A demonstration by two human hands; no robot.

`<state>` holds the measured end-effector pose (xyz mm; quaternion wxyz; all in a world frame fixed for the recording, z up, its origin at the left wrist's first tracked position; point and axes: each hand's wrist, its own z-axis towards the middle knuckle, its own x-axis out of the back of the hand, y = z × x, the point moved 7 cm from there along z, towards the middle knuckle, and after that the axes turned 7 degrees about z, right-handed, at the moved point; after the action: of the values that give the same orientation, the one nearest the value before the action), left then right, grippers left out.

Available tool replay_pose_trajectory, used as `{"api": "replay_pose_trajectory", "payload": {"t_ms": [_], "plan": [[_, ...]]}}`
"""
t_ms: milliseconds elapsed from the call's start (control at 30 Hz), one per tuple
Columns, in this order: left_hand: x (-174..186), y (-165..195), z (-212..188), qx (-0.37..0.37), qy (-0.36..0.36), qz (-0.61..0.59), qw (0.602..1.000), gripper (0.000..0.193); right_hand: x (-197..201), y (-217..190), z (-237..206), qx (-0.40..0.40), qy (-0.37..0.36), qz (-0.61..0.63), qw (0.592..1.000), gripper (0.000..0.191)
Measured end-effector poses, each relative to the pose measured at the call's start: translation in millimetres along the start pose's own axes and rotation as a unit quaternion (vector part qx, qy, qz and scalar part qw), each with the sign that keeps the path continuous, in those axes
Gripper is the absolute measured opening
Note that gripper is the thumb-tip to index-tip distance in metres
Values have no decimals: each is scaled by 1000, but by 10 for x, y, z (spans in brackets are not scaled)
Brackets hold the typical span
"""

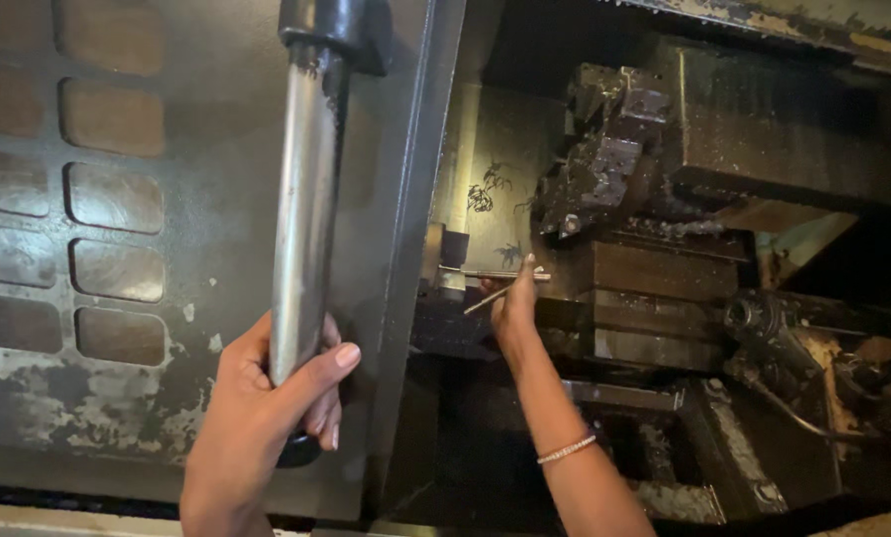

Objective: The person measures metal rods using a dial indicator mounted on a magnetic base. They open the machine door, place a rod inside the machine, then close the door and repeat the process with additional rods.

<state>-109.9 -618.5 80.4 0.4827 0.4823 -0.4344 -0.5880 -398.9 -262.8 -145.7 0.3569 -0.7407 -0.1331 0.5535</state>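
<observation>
Two hands at a worn machine enclosure

Both hands are busy at the sliding door (167, 249), a dark metal panel with scuffed, flaking paint and a grid of rounded, brownish window panes. The left hand (266, 398) is wrapped around the lower end of the door's long steel handle bar (304, 199), thumb across the front and fingers curled behind. To the right of the door's edge, the right hand (515, 303) reaches into the dim machine interior, its fingertips pinching a thin metal rod (495, 288); a beaded bracelet (567, 449) circles that wrist. Further from the door sits the blocky tool turret (604, 149), black and grimy, with oily ledges and curled metal shavings below it.
</observation>
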Motion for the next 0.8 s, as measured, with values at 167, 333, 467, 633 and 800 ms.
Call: {"api": "replay_pose_trajectory", "payload": {"t_ms": [167,333,467,633,800], "plan": [[3,-17,20,1,-22,-4,1000,20,-26,370,72,-119,7,89,989,54],[47,-47,28,5,-16,12,1000,19,-81,535,117,-122,16,-9,992,46],[61,-85,43,1,-23,11,1000,19,-11,562,-75,-131,30,-180,974,41],[124,-216,45,-17,-33,5,999,21,66,124,-501,242,102,-134,956,22],[212,-386,94,-39,-45,5,998,25,107,92,-419,238,29,-197,951,17]]}}
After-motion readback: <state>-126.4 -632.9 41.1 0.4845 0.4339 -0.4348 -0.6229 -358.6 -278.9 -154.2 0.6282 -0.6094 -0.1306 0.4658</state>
